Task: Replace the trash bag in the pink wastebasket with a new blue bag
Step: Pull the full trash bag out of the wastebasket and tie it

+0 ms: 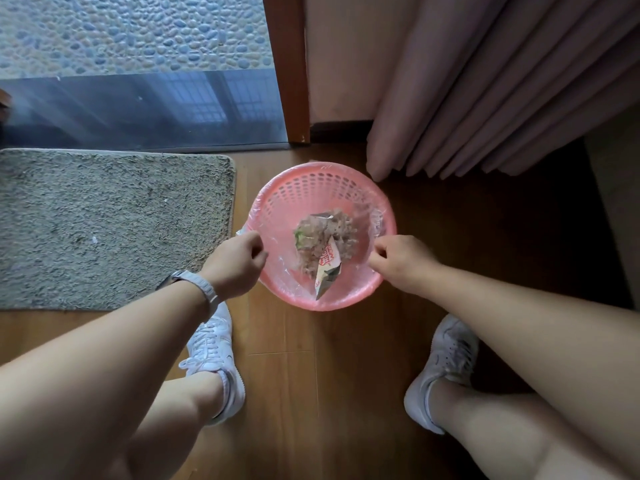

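the left hand [239,263] and right hand [403,259] are each pinching the clear plastic liner [375,220] at opposite rims of the round pink perforated wastebasket [311,188].

Wooden plank floor [294,393]. Grey shaggy mat [104,223] before glass door [138,109]; brown door frame [291,64]. Pink pleated curtain [502,81] at right.

- A grey shag mat [104,226] lies on the wood floor [311,393], far left.
- Pink curtains [502,84] hang far right.
- White sneakers [216,358] stand near, on the floorboards.
- Glass door [138,109] beyond the mat.
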Demonstrator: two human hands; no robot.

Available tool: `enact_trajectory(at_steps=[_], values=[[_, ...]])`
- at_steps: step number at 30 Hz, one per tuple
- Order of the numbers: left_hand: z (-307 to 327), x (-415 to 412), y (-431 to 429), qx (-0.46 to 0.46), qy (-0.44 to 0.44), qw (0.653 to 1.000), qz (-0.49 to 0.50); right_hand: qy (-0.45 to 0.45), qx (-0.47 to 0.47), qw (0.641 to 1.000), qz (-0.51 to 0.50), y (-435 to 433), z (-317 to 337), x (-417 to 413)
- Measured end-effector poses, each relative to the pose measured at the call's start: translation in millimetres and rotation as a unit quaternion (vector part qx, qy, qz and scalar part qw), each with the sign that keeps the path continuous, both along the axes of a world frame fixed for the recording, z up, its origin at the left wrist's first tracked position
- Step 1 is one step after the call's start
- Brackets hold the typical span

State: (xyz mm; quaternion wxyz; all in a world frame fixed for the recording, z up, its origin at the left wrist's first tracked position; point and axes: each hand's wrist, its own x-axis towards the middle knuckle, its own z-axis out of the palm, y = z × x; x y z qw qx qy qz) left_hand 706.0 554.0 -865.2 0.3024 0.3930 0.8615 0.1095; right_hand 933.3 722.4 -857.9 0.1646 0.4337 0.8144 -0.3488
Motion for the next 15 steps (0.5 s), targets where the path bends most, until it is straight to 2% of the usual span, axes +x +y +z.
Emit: enact_trajectory(at_steps=[2, 7, 12, 15], values=[[-2, -2, -2, 0.012, -0.022, 1.0, 0.01, 0.016, -0.008, 1.0, 0.002, 3, 2, 2], [0, -1, -4, 0.022, -0.008, 1.0, 0.018, 0.018, -0.003, 0.999, 0.027, 3, 4, 6], [-3, -16, -8, 0.042, 0.03, 0.996, 0.078, 0.061, 0.022, 0.994, -0.092, 21, -6, 14], [-10, -25, -10, 0.042, -0.061, 0.987, 0.143, 0.051, 0.0, 0.988, -0.145, 34, -15, 18]])
